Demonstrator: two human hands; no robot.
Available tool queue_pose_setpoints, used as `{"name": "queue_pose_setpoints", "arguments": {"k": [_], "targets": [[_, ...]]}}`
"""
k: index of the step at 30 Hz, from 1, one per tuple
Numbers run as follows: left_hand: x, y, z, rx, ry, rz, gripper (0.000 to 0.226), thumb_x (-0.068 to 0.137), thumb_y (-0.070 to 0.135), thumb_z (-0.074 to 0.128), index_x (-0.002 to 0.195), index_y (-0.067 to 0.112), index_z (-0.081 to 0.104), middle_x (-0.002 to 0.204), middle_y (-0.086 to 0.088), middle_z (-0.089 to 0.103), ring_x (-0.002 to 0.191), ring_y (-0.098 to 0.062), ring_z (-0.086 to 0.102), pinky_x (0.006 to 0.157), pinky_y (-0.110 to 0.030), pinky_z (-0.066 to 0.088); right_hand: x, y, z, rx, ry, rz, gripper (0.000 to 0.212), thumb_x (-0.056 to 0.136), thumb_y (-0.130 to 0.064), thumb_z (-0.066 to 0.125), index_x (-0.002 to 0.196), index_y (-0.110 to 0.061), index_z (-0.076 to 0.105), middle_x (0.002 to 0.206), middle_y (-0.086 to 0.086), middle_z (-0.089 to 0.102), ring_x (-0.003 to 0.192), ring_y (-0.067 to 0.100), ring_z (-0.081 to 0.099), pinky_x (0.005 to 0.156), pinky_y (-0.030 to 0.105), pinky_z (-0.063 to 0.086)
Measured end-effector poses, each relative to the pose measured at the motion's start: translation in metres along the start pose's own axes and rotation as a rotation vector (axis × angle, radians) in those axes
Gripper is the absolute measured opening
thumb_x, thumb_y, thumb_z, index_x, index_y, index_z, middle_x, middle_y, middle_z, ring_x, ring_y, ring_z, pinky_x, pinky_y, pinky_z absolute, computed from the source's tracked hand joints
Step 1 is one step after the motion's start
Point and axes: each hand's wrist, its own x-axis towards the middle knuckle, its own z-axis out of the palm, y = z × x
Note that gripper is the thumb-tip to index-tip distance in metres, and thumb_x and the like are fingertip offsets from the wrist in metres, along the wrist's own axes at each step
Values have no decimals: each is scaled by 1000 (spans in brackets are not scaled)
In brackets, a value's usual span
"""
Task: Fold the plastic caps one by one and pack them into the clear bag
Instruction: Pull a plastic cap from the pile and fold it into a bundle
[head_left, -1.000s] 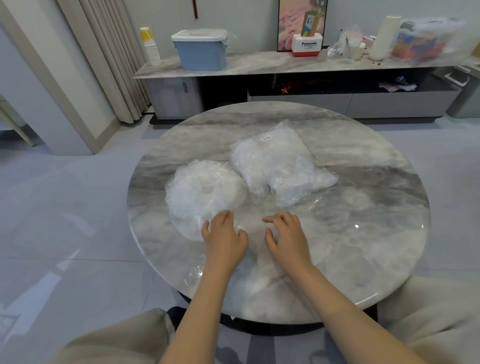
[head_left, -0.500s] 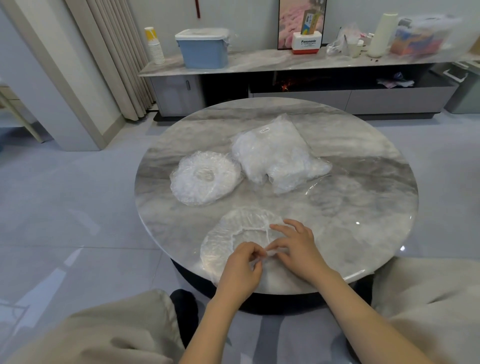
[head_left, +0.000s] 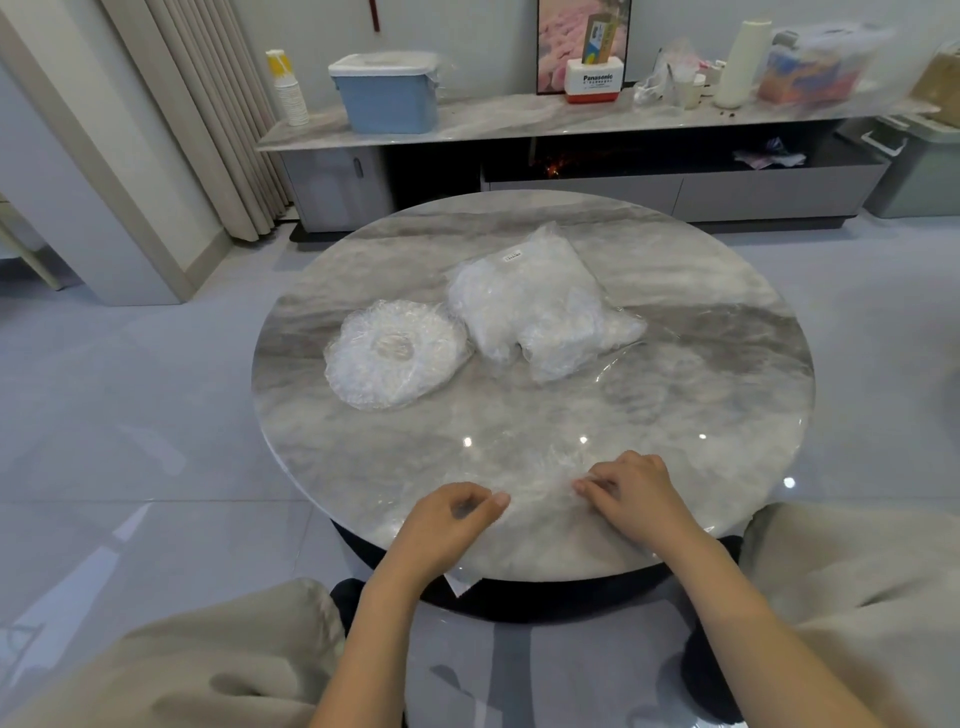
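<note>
One thin clear plastic cap (head_left: 540, 486) lies stretched flat on the near part of the round marble table (head_left: 727, 415), hard to see against the stone. My left hand (head_left: 447, 519) pinches its left edge between thumb and fingers. My right hand (head_left: 631, 491) pinches its right edge, fingers curled. A stack of round plastic caps (head_left: 395, 353) sits left of centre. Beside that stack, to the right, lies the clear bag (head_left: 535, 312), stuffed with white folded caps and bearing a small label.
Both of my knees in beige trousers flank the table's near edge. Beyond the table runs a low cabinet (head_left: 571, 124) carrying a blue storage box (head_left: 387, 91), paper cups, a white roll and other containers. Curtains hang at the left.
One cap came off the stack toward the table's near edge. My hands, close together on it half a second ago, have moved apart and stretch it wider.
</note>
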Motion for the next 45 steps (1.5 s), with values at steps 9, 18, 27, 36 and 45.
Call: {"name": "queue_pose_setpoints", "arguments": {"k": [9,18,27,36,45], "targets": [[8,-2,-7,85,211,35,17,91,27,58,76,22,63,75,9,67,69,-2,59,57,-5,39,1,4,5,122,17,133,48,92,-46,51,56,-16,41,49,-5,45,51,13,45,50,23,30],[43,-10,-1,485,325,33,22,99,32,42,92,17,56,66,1,63,65,-17,59,58,-30,44,-3,1,14,17,141,266,35,91,-49,52,71,-21,51,54,-9,52,61,14,55,72,24,36],[51,-28,20,598,587,179,21,88,24,66,75,12,54,48,2,51,37,-19,46,39,-18,18,-3,2,26,-112,307,267,27,92,-47,51,90,-20,54,73,-8,59,74,17,59,77,30,34],[33,-8,39,491,817,356,17,84,12,57,97,8,66,91,-7,62,78,-22,57,70,-32,44,-8,2,18,-1,262,296,16,91,-32,55,87,-17,58,95,-1,53,81,16,53,66,28,45],[11,-1,69,526,149,447,73,81,22,46,149,26,21,156,3,19,143,-10,12,115,-24,-4,-17,-19,10,432,105,428,7,87,-19,56,92,-14,53,78,-2,58,69,11,54,61,23,45]]}}
